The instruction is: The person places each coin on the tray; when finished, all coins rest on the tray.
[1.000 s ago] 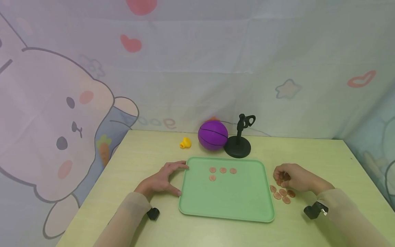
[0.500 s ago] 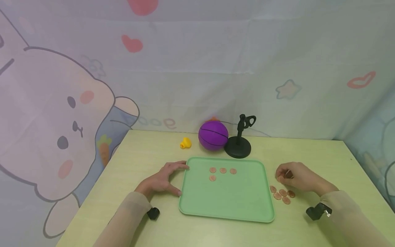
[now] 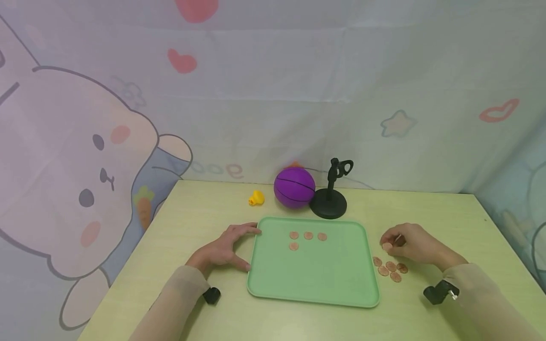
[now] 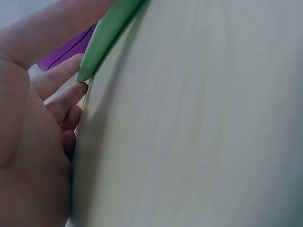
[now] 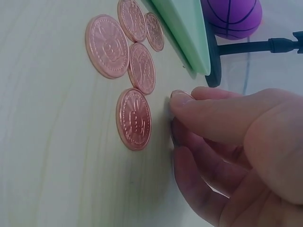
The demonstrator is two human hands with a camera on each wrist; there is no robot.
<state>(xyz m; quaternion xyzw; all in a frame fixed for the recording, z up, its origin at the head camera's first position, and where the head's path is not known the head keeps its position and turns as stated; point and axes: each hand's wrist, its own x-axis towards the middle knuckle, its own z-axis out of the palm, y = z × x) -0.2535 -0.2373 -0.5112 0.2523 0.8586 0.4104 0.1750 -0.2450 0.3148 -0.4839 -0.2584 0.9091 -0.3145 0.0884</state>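
Observation:
A light green tray [image 3: 315,279] lies on the table, with several copper-coloured coins [image 3: 308,236] in it: a row of three and one below the row's left end. My left hand [image 3: 222,246] is spread at the tray's left side, thumb and fingertips touching the rim; in the left wrist view the fingers meet the green edge [image 4: 106,42]. To the right of the tray, my right hand [image 3: 409,244] pinches a coin [image 3: 386,246] between thumb and fingers, just above the table. Several loose coins [image 5: 108,46] lie flat beside that hand, some touching one another.
Behind the tray stand a purple ball [image 3: 294,187] and a black stand [image 3: 328,203] with a ring-shaped top. A small yellow toy duck [image 3: 257,198] sits left of the ball. A printed cloth [image 3: 273,118] hangs behind the table.
The right hand has lifted a coin slightly off the table and turned it so its face shows, moving a little away from the loose coins. The left hand and tray have stayed still.

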